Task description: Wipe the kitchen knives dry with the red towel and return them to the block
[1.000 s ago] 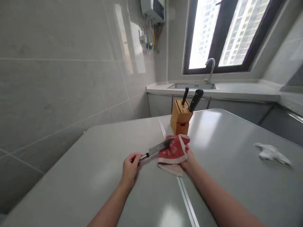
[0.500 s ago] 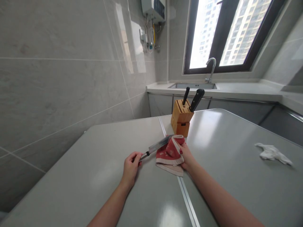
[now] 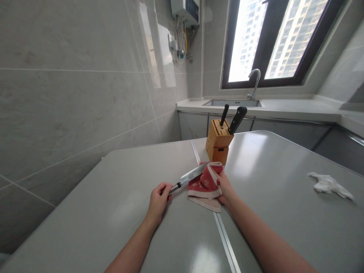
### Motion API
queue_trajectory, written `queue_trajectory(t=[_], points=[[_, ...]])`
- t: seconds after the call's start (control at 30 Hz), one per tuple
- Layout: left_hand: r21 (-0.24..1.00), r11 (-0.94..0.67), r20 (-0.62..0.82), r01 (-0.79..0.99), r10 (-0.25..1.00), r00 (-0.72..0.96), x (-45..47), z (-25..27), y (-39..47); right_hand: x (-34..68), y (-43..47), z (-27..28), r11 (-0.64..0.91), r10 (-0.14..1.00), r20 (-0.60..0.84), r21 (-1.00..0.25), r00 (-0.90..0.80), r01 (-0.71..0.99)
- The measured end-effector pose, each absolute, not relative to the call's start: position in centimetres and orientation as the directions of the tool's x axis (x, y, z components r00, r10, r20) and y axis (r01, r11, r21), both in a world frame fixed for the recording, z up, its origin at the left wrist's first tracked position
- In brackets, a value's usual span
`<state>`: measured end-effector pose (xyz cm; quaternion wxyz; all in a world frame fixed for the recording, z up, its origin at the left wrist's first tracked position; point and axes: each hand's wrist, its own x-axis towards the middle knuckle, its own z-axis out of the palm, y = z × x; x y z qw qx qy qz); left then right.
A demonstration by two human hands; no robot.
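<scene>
Since a second ago the red cloth [image 3: 205, 183] has slid back along the blade toward the handle, and the right hand [image 3: 224, 186] has drawn in with it; the left hand [image 3: 158, 197] has kept its place.

Grey table [image 3: 127, 212] fills the lower view, a metal seam running down its middle toward six o'clock; beyond it at twelve o'clock a counter carries a sink [image 3: 231, 102] and a curved tap [image 3: 254, 82] under the window [image 3: 273, 40]; a wall heater [image 3: 185, 11] hangs at eleven o'clock.

Wooden knife block [image 3: 218, 141] stands near the table's far edge, just past the cloth at twelve o'clock of it, two black handles tilted out of its slots; a crumpled white rag [image 3: 330, 185] lies well apart at three o'clock.

Knife [image 3: 190, 176] lies slanted over the table centre, its tip pointing toward one o'clock; the left hand's fingers are curled tight about its handle at the low end; the cloth is folded over the blade's far part, and the right hand's fingers pinch that cloth against the steel, thumb on the near side.
</scene>
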<state>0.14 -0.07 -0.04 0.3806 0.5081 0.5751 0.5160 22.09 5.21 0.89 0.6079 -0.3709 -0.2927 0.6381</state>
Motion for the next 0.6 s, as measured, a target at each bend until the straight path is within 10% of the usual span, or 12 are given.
queue_trajectory(t=[0.6], points=[[0.978, -0.041, 0.084, 0.202, 0.974, -0.211, 0.10, -0.21, 0.15, 22.16, 5.28, 0.70, -0.083, 0.995, -0.104, -0.814, 0.004, -0.575]])
